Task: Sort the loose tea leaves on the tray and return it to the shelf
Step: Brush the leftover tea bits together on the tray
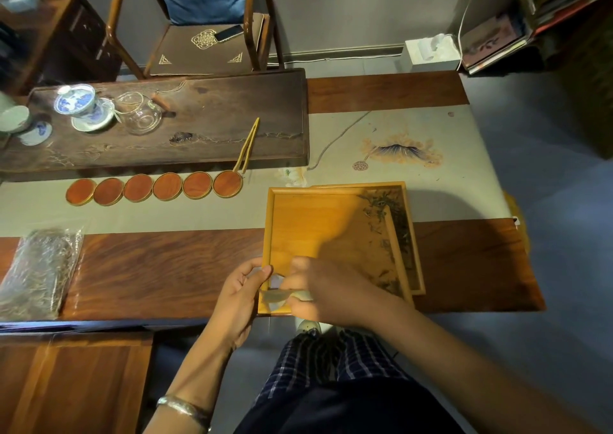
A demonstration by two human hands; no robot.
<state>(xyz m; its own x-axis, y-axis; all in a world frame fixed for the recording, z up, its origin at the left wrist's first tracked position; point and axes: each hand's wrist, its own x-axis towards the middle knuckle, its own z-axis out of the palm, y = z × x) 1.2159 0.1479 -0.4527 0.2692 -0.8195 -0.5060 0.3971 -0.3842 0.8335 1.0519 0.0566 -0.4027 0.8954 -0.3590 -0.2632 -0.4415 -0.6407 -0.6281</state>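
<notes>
A light wooden tray lies on the table's near edge, stacked askew over a second tray. Loose dark tea leaves are scattered along its right side and in the gap between the trays. My left hand grips the tray's near left corner, thumb on the rim. My right hand is over the near edge, fingers closed around a small pale blurred object that I cannot identify.
A clear bag of tea leaves lies at the left. Several round red coasters line up beside wooden tongs. A dark tea board carries a gaiwan and glass pitcher. A chair stands behind.
</notes>
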